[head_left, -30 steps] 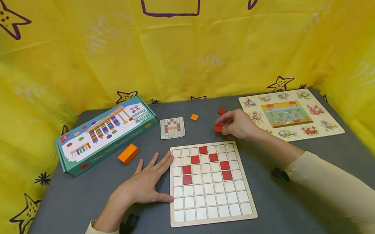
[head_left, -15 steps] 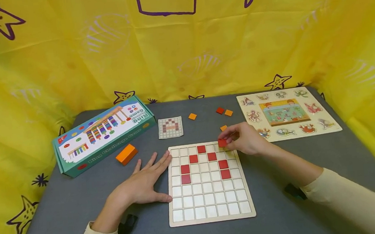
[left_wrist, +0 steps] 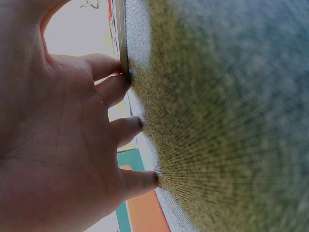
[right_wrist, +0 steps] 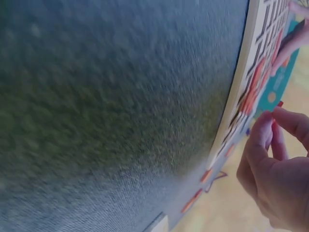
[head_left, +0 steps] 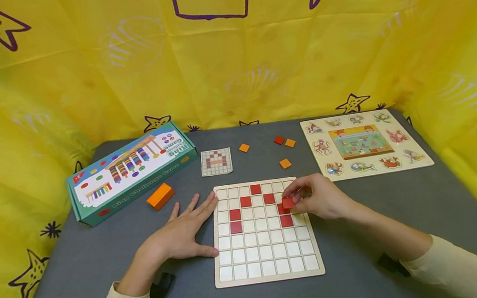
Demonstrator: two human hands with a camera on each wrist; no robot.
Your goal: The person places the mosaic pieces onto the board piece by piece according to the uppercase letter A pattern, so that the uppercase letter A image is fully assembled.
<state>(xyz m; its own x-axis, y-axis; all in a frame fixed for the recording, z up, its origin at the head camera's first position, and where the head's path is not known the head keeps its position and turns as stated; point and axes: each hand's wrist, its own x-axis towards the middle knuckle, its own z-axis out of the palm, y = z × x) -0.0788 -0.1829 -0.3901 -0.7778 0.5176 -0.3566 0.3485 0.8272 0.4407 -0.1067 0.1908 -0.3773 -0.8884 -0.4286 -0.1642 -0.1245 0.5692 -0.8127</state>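
A wooden grid board point(head_left: 271, 280) lies on the table, with several red square tiles point(head_left: 255, 189) set in its cells in an arch shape. My right hand point(head_left: 323, 198) pinches another red tile point(head_left: 287, 203) between thumb and fingers, over the board's right side near the tiles there. In the right wrist view, that right hand point(right_wrist: 280, 169) shows its fingertips meeting, with a bit of red between them. My left hand point(head_left: 182, 234) rests on the table with fingers spread, fingertip and thumb touching the board's left edge. The left wrist view shows its palm point(left_wrist: 63, 125).
Behind the board lie a small pattern card point(head_left: 216, 162), a loose red tile point(head_left: 279, 140) and orange tiles point(head_left: 285, 164). An orange block point(head_left: 160, 196) sits by a green game box point(head_left: 134, 177) at left. A sea-animal puzzle point(head_left: 408, 139) lies at right.
My right hand has carried the red tile from behind the board toward me and over its right side, uncovering orange tiles. My left hand has stayed at the board's left edge.
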